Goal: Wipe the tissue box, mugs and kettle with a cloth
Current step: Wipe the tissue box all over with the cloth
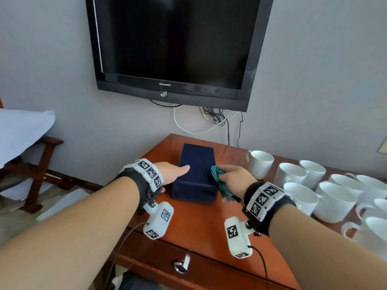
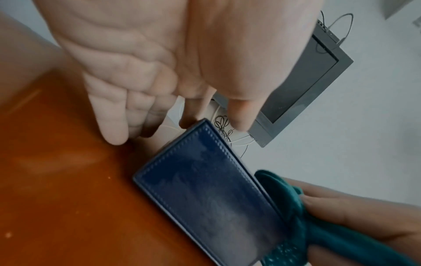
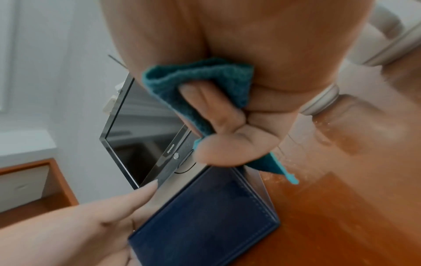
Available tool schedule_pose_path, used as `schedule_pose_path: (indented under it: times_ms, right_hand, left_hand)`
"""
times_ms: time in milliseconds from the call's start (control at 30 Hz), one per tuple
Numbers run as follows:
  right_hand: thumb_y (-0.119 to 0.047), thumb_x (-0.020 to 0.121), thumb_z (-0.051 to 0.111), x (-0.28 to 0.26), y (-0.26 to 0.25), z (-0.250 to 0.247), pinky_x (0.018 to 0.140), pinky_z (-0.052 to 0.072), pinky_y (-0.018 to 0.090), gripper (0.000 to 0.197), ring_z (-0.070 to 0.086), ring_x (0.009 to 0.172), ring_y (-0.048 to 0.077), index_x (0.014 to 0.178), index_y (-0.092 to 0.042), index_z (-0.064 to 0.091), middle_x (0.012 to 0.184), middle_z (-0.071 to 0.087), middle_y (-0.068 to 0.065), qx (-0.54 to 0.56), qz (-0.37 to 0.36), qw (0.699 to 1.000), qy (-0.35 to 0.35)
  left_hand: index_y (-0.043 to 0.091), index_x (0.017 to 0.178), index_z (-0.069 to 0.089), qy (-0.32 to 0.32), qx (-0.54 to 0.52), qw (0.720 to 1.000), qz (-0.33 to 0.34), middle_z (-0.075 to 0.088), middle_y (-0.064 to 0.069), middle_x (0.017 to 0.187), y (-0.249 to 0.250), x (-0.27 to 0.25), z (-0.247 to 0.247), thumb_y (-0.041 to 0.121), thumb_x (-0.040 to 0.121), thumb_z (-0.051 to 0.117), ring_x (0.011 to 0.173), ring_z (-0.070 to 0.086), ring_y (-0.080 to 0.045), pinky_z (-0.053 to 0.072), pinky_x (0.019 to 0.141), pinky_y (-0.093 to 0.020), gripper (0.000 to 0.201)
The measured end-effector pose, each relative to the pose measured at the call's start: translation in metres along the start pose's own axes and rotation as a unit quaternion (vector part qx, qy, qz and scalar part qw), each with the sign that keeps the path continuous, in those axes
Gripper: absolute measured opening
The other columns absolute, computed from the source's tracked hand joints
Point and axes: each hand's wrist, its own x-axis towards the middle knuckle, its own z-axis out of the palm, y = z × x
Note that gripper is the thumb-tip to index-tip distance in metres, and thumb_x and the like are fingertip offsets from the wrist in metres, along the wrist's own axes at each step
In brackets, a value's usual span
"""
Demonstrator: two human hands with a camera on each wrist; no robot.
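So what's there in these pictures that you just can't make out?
- Kettle: in none of the three views, so its place is unknown.
- Mugs: head view, the right edge cuts off the row; the count is unclear.
- Tissue box: its opening shows in no view.
- Left hand: head view, its fingers are hidden behind the box's left side.
- Cloth: bunched in the right hand, so its full shape is hidden.

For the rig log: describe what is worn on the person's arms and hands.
Both forearms are bare, no sleeves or gloves. Each wrist carries a black strap ringed with white blocks printed with black square markers. A white marker-tagged camera pod hangs under each wrist, trailing a thin dark cable.
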Motion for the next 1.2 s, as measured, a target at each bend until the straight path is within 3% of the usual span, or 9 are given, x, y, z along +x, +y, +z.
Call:
schedule_pose_path:
  times_ms: [233, 400, 600, 700, 767, 833, 967, 1100, 1200]
  right_hand:
    - [-0.006, 0.103, 0.051, 0.002, 0.016, -0.005, 0.041, 0.05, 0.028, 0.038, 0.062, 0.044, 0.02, 0.135, -0.022, 0.065, 0.108, 0.063, 0.017, 0.125, 0.035, 0.991, -0.018]
    - [-0.004, 0.101, 0.054, 0.002, 0.019, -0.026, 0.039, 0.047, 0.027, 0.041, 0.065, 0.06, 0.03, 0.131, -0.031, 0.059, 0.119, 0.068, 0.015, 0.143, 0.032, 0.985, 0.096]
    - [-0.006, 0.097, 0.052, 0.017, 0.013, -0.054, 0.041, 0.046, 0.027, 0.04, 0.064, 0.066, 0.031, 0.128, -0.027, 0.067, 0.093, 0.07, 0.014, 0.158, 0.011, 0.961, 0.226]
    - [-0.007, 0.101, 0.044, 0.018, 0.006, -0.059, 0.072, 0.05, 0.036, 0.037, 0.063, 0.098, 0.034, 0.131, -0.011, 0.066, 0.124, 0.068, 0.021, 0.11, 0.032, 0.96, 0.256]
    - [-0.003, 0.106, 0.037, 0.011, -0.002, -0.059, 0.096, 0.044, 0.036, 0.039, 0.058, 0.121, 0.035, 0.138, 0.002, 0.057, 0.139, 0.059, 0.024, 0.146, 0.053, 0.952, 0.263]
    - [-0.01, 0.107, 0.041, 0.012, -0.002, -0.053, 0.104, 0.044, 0.038, 0.036, 0.058, 0.128, 0.036, 0.136, 0.003, 0.059, 0.132, 0.064, 0.021, 0.126, 0.071, 0.96, 0.24]
    - [-0.038, 0.087, 0.065, 0.043, 0.017, -0.033, 0.097, 0.054, 0.05, 0.022, 0.07, 0.096, 0.035, 0.089, -0.016, 0.07, 0.095, 0.073, 0.014, 0.115, 0.063, 0.963, 0.234]
    - [-0.046, 0.078, 0.068, 0.049, 0.021, -0.015, 0.094, 0.055, 0.046, 0.049, 0.07, 0.105, 0.036, 0.121, -0.024, 0.071, 0.121, 0.073, 0.012, 0.077, 0.038, 0.978, 0.192]
    - [-0.033, 0.088, 0.067, 0.043, 0.014, -0.01, 0.06, 0.053, 0.03, 0.044, 0.068, 0.085, 0.033, 0.131, -0.022, 0.066, 0.118, 0.072, 0.011, 0.084, 0.039, 0.975, 0.202]
  left_hand:
    - [0.043, 0.14, 0.059, 0.009, -0.223, 0.971, 0.081, 0.067, 0.001, 0.132, 0.018, -0.008, 0.006, 0.045, 0.097, 0.065, 0.113, 0.068, -0.032, 0.061, 0.09, -0.056, 0.044]
    - [0.037, 0.161, 0.033, 0.129, 0.014, 0.963, 0.237, 0.046, 0.006, 0.158, 0.027, -0.012, -0.013, 0.026, 0.087, 0.076, 0.133, 0.055, -0.022, 0.047, 0.11, -0.036, 0.086]
    - [0.032, 0.166, 0.013, 0.153, 0.296, 0.867, 0.371, 0.032, 0.005, 0.159, 0.026, -0.027, -0.035, 0.002, 0.093, 0.056, 0.148, 0.021, -0.022, 0.026, 0.123, -0.034, 0.09]
    - [0.045, 0.164, 0.003, 0.159, 0.331, 0.855, 0.366, 0.016, 0.02, 0.162, 0.009, -0.032, -0.04, -0.015, 0.09, 0.048, 0.153, 0.003, -0.008, 0.033, 0.109, -0.021, 0.105]
    - [0.048, 0.163, 0.005, 0.172, 0.37, 0.836, 0.367, 0.012, 0.024, 0.164, -0.005, -0.031, -0.041, -0.015, 0.091, 0.049, 0.155, -0.003, -0.007, 0.042, 0.101, -0.022, 0.106]
    - [0.047, 0.162, 0.011, 0.167, 0.394, 0.827, 0.365, 0.012, 0.025, 0.166, -0.022, -0.026, -0.043, -0.007, 0.094, 0.059, 0.157, -0.004, -0.01, 0.041, 0.111, -0.03, 0.099]
    - [0.048, 0.162, 0.015, 0.134, 0.426, 0.816, 0.366, 0.016, 0.022, 0.167, -0.053, -0.016, -0.049, 0.006, 0.096, 0.068, 0.157, 0.007, -0.016, 0.032, 0.122, -0.035, 0.094]
    - [0.045, 0.159, 0.029, 0.111, 0.418, 0.822, 0.372, 0.02, 0.017, 0.167, -0.069, -0.012, -0.055, 0.002, 0.098, 0.057, 0.154, 0.016, -0.016, 0.032, 0.121, -0.03, 0.08]
    - [0.045, 0.16, 0.029, 0.104, 0.326, 0.884, 0.32, 0.02, 0.014, 0.168, -0.069, -0.009, -0.061, 0.031, 0.101, 0.062, 0.15, 0.029, -0.016, 0.033, 0.12, -0.031, 0.069]
